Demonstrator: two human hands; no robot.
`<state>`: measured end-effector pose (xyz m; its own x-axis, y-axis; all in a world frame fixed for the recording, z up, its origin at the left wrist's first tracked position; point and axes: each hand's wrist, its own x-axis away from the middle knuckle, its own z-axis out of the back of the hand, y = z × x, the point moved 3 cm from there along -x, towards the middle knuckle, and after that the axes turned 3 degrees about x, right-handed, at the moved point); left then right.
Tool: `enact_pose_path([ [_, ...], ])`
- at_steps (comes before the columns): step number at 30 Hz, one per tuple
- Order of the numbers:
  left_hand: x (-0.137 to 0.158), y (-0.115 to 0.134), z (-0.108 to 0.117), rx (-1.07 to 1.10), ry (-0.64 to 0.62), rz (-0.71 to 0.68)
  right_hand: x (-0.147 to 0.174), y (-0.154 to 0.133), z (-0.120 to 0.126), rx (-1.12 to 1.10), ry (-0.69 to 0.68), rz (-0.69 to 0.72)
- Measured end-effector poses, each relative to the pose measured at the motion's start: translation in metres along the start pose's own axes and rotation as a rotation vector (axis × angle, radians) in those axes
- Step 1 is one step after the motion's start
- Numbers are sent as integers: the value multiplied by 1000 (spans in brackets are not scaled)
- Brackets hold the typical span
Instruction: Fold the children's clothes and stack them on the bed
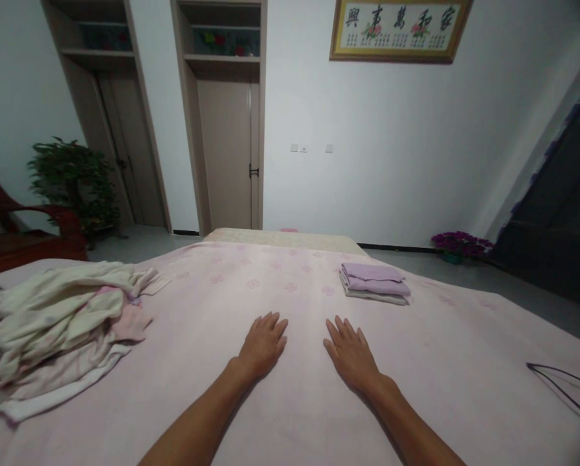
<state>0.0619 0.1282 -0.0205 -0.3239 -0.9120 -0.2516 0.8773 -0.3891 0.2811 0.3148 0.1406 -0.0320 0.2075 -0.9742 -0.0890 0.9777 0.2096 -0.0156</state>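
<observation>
My left hand [264,345] lies flat on a pale pink bedsheet [300,414], palm down, fingers stretched forward. Apart from it, to the right, my right hand [351,353] rests the same way with its fingers slightly spread. Neither hand holds anything. Beyond my right hand sits a small stack of folded cloth, with lavender cloth [375,279] on top and greyish cloth [377,298] beneath. Off to the left of my left hand is a rumpled heap of clothes [61,323] in cream, pink and white.
A dark cable [557,382] loops at the right edge. A beige padded surface [285,239] adjoins the sheet's far end. Farther back are a wooden armchair [32,226], a green plant [74,181], a door [226,149] and purple flowers [459,243].
</observation>
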Motion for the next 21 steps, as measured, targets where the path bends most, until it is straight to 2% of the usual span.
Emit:
enact_pose_path([
  [4,19,-13,12,-23,-81,6,23,-4,1,-8,36,27],
  [8,38,-38,23,-21,-20,90,26,-6,2,12,77,15],
  [13,55,-73,34,131,314,208,21,-5,1,33,105,8],
  [16,62,-93,48,135,455,281,21,-5,2,40,116,13],
  [19,74,-115,85,65,613,346,21,-4,3,29,128,15],
  [21,89,-129,123,-117,776,397,20,-4,2,20,131,12],
])
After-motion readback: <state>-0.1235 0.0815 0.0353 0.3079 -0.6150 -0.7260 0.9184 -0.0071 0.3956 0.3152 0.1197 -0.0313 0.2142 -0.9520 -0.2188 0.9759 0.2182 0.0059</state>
